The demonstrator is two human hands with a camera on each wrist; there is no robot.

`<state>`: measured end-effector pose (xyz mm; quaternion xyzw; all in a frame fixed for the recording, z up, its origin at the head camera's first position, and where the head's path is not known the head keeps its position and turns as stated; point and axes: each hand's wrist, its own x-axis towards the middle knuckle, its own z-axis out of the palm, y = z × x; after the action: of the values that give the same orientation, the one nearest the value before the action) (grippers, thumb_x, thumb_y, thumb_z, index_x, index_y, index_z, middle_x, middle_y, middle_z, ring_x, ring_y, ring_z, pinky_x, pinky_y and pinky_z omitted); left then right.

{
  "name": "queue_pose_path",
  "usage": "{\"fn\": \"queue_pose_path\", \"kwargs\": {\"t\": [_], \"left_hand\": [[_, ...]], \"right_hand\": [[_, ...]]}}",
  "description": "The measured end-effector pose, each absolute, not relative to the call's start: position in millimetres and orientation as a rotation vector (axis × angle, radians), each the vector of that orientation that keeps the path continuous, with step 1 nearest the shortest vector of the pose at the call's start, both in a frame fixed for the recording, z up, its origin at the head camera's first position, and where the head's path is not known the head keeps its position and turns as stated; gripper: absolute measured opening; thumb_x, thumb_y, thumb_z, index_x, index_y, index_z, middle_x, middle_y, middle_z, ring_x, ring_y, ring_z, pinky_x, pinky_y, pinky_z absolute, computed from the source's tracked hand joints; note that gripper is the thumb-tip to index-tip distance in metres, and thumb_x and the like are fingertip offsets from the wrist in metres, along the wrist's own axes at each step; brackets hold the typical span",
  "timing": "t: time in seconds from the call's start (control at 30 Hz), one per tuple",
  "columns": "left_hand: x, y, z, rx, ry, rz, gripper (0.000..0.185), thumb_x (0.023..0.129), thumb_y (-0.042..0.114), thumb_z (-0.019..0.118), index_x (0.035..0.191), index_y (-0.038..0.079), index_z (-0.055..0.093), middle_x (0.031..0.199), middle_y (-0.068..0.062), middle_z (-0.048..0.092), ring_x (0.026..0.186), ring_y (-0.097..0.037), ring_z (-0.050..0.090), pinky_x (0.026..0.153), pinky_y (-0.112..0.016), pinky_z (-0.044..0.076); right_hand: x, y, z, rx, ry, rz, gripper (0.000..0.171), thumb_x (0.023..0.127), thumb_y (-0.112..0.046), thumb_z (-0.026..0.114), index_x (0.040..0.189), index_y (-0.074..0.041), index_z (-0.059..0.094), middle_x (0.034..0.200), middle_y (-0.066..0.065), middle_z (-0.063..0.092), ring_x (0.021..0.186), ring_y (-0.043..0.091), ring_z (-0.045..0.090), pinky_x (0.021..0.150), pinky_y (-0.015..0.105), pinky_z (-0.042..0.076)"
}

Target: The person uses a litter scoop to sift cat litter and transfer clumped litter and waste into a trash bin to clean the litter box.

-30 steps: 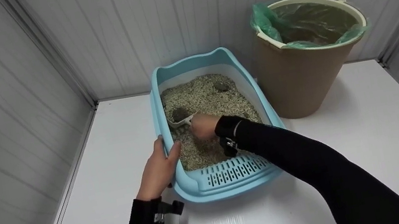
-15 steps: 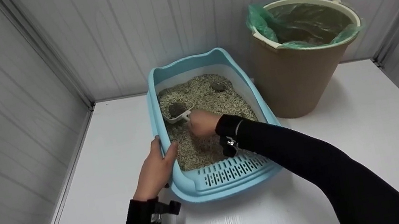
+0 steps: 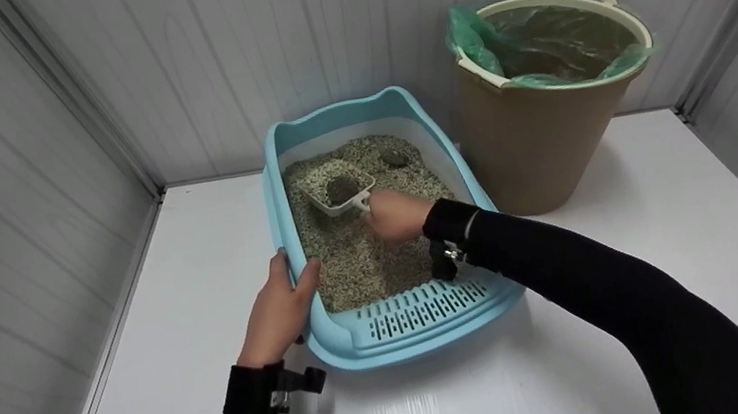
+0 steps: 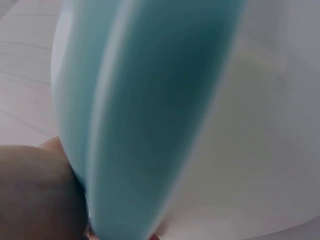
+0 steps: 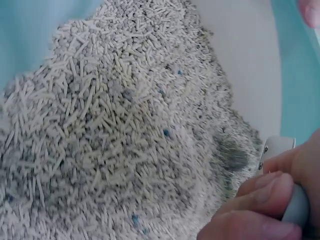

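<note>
Presently I count one blue litter tray on the white tabletop, filled with pale pellet litter. One white scoop, held above the litter toward the tray's far end, carries one dark clump; a second clump lies in the litter near the far wall. One right hand, fingers curled round the scoop's handle. One left hand, fingers gripping the tray's left rim. One brown bucket with one green liner stands just right of the tray. I can read no labels or writing.
</note>
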<state>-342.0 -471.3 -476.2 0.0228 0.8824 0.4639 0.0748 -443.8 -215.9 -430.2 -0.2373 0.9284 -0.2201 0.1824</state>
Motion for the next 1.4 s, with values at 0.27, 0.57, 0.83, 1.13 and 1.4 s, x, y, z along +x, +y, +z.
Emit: {"fn": "queue_pose_path", "kwargs": {"t": [0.27, 0.57, 0.83, 1.13, 1.4], "left_hand": [[-343.1, -471.5, -475.3, 0.072, 2.632, 1.41, 0.096, 0.116, 0.061, 0.049, 0.178, 0.002, 0.008, 0.154, -0.036, 0.054, 0.095, -0.034, 0.071, 0.067, -0.043, 0.057], [-341.9, -472.0, -475.3, 0.054, 2.619, 1.406, 0.096, 0.116, 0.061, 0.05, 0.178, 0.002, 0.007, 0.149, -0.036, 0.057, 0.091, -0.033, 0.071, 0.061, -0.042, 0.058], [-342.0, -471.8, -474.3, 0.063, 2.638, 1.386, 0.097, 0.115, 0.062, 0.049, 0.178, 0.0, 0.008, 0.161, -0.037, 0.048, 0.103, -0.036, 0.071, 0.067, -0.042, 0.058], [-343.4, -470.5, -474.9, 0.061, 2.637, 1.391, 0.097, 0.115, 0.063, 0.049, 0.178, 0.001, 0.01, 0.147, -0.036, 0.058, 0.096, -0.035, 0.072, 0.063, -0.042, 0.058], [-342.2, -470.8, -472.1, 0.06, 2.654, 1.369, 0.093, 0.117, 0.058, 0.049, 0.178, 0.001, 0.01, 0.15, -0.036, 0.056, 0.103, -0.036, 0.071, 0.073, -0.045, 0.059]], "right_hand": [[-425.2, -199.6, -406.3, -0.553, 2.715, -0.686, 0.038, 0.124, -0.018, 0.036, 0.088, -0.012, 0.044, 0.087, 0.008, 0.036, 0.071, 0.021, 0.03, 0.081, 0.04, 0.03], [-400.1, -189.8, -402.1, -0.456, 2.792, -0.691, 0.032, 0.122, -0.023, 0.043, 0.13, 0.005, 0.056, 0.095, 0.008, 0.047, 0.077, 0.022, 0.046, 0.076, 0.042, 0.044], [-388.9, -182.1, -398.1, -0.46, 2.824, -0.612, 0.03, 0.12, -0.025, 0.046, 0.117, 0.002, 0.059, 0.095, 0.008, 0.053, 0.081, 0.024, 0.053, 0.083, 0.049, 0.054], [-382.9, -172.7, -396.3, -0.451, 2.814, -0.659, 0.032, 0.121, -0.023, 0.044, 0.123, 0.006, 0.057, 0.091, 0.008, 0.047, 0.076, 0.024, 0.047, 0.079, 0.043, 0.044], [-378.2, -165.4, -390.7, -0.458, 2.793, -0.677, 0.038, 0.122, -0.023, 0.043, 0.136, 0.009, 0.055, 0.092, 0.009, 0.047, 0.075, 0.023, 0.045, 0.078, 0.041, 0.04]]}}
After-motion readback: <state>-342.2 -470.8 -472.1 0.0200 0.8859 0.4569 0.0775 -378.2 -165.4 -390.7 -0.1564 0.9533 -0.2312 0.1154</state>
